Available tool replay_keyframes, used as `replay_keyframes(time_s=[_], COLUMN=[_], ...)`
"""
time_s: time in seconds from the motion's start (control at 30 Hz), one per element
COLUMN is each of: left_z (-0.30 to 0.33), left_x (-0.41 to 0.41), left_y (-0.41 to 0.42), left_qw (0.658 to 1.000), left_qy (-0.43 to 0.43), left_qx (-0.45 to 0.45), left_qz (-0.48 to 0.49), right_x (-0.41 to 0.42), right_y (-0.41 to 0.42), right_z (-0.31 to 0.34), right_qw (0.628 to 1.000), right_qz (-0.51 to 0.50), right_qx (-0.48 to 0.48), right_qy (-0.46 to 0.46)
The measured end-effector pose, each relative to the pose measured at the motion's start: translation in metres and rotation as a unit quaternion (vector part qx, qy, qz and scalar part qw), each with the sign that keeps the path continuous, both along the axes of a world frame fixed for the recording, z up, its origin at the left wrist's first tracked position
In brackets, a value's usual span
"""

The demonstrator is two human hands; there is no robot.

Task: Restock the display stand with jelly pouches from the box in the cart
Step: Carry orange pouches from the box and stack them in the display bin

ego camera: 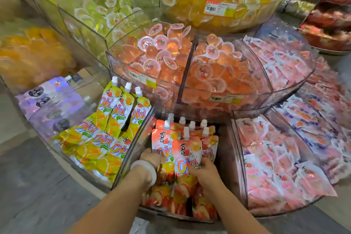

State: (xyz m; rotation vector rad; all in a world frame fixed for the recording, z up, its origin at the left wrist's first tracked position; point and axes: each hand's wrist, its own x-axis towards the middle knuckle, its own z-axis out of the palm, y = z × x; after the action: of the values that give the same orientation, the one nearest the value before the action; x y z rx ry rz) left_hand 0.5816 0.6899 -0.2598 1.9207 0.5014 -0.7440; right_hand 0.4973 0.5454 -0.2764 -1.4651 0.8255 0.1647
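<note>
Both hands in the display stand [133, 150] bottom bin: left hand [152, 157] and right hand [204, 170] each grip red jelly pouches [187, 154], upright, spouts up; yellow pouches [106, 135] left of left hand.

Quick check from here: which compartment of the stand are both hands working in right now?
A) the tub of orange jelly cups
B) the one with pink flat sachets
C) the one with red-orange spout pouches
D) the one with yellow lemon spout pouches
C: the left hand and right hand both hold red-orange spout pouches in the middle lower compartment, between the yellow pouches and the pink sachets.
</note>
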Motion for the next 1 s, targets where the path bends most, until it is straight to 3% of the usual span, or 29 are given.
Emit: replay_keyframes(time_s=[0.17,0.27,0.4,0.53,0.63,0.73,0.8,0.9,1.0], left_z=[-0.003,-0.001,0.01,0.016,0.024,0.034,0.036,0.035,0.037], left_x=[-0.008,-0.008,-0.008,-0.014,-0.02,-0.029,-0.035,-0.046,-0.05], left_y=[-0.004,-0.006,-0.009,-0.009,-0.008,-0.01,-0.014,-0.021,-0.025], left_qw=[0.999,0.998,0.993,0.978,0.958,0.918,0.909,0.935,0.941], left_qy=[-0.034,-0.05,-0.043,-0.031,-0.076,-0.146,-0.147,-0.083,-0.079], left_qx=[0.007,0.038,0.102,0.172,0.227,0.294,0.282,0.18,0.163], left_qz=[0.042,0.022,-0.05,-0.113,-0.158,-0.224,-0.268,-0.294,-0.285], right_x=[-0.003,-0.009,-0.012,-0.01,-0.011,-0.01,-0.01,-0.012,-0.012], right_y=[0.002,-0.003,-0.004,-0.005,-0.004,-0.003,-0.003,-0.005,-0.005], right_z=[-0.003,-0.003,0.002,0.01,0.015,0.016,0.016,0.018,0.019], right_qw=[0.991,0.983,0.958,0.935,0.909,0.909,0.905,0.904,0.907], right_qz=[0.027,0.08,0.2,0.25,0.27,0.26,0.275,0.297,0.294], right_qx=[-0.121,-0.137,-0.178,-0.221,-0.284,-0.293,-0.288,-0.276,-0.271], right_qy=[0.049,0.088,0.101,0.121,0.143,0.143,0.148,0.139,0.136])
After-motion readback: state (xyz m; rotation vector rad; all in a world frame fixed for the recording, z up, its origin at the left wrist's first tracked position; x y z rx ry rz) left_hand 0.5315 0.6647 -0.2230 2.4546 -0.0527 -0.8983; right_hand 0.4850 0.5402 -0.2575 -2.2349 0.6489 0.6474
